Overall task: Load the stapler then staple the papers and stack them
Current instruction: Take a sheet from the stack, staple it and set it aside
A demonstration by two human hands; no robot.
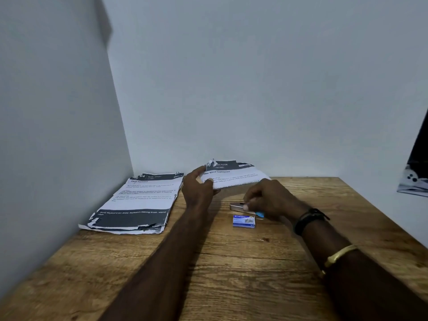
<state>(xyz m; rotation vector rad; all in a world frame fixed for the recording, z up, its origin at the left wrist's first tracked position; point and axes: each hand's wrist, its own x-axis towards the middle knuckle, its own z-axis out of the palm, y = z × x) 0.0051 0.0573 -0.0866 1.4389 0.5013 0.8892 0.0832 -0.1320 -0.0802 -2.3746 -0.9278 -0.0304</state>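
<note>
My left hand (198, 187) pinches a paper set (234, 178), lifting its corner so my right hand (272, 201), gripping the stapler (237, 206) on the bench (231, 262), can reach it

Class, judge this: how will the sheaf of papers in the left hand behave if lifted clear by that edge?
Probably floppy: the sheaf of papers bows where the left hand grips it. Its top edge looks torn, so it may rip further. If unstapled, sheets might slide apart.
</note>
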